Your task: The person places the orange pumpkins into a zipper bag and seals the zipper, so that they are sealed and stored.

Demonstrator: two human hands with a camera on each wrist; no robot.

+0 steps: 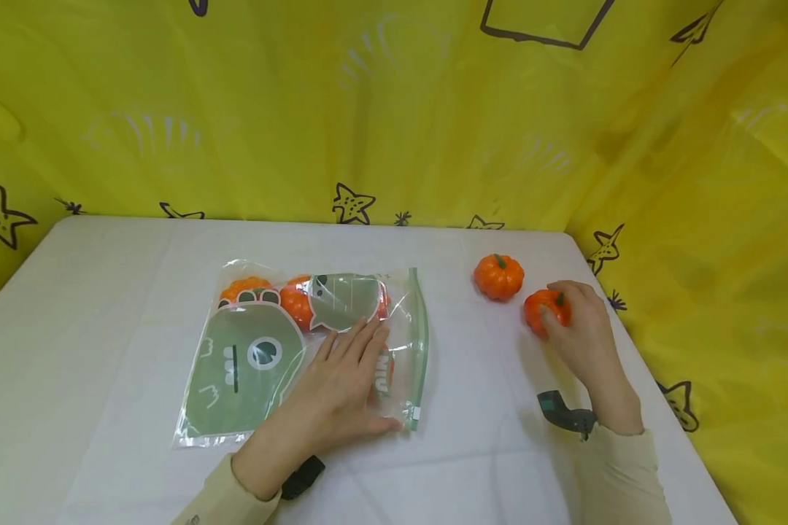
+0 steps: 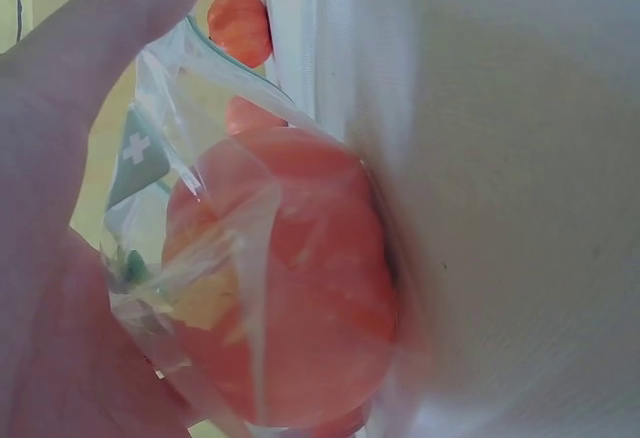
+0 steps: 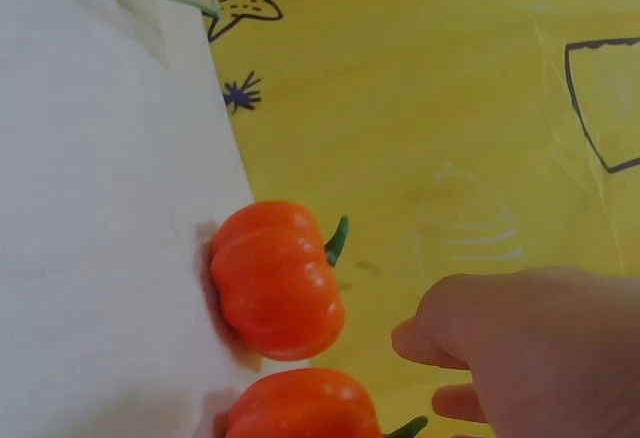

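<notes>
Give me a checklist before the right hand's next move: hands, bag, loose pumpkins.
1. Left hand on the clear bag: ok, laid over its front with fingers extended.
2. Green strip edge faces the loose pumpkins: ok, it is the bag's right edge in the head view.
3. Bag mouth open: cannot tell; no view settles it.
4. Right hand gripping the right loose pumpkin: cannot tell; the thumb overlaps it in the head view, but the right wrist view shows no clear contact.
5. All pumpkins bagged: not ok; that one and the left loose pumpkin are outside, on the table.
</notes>
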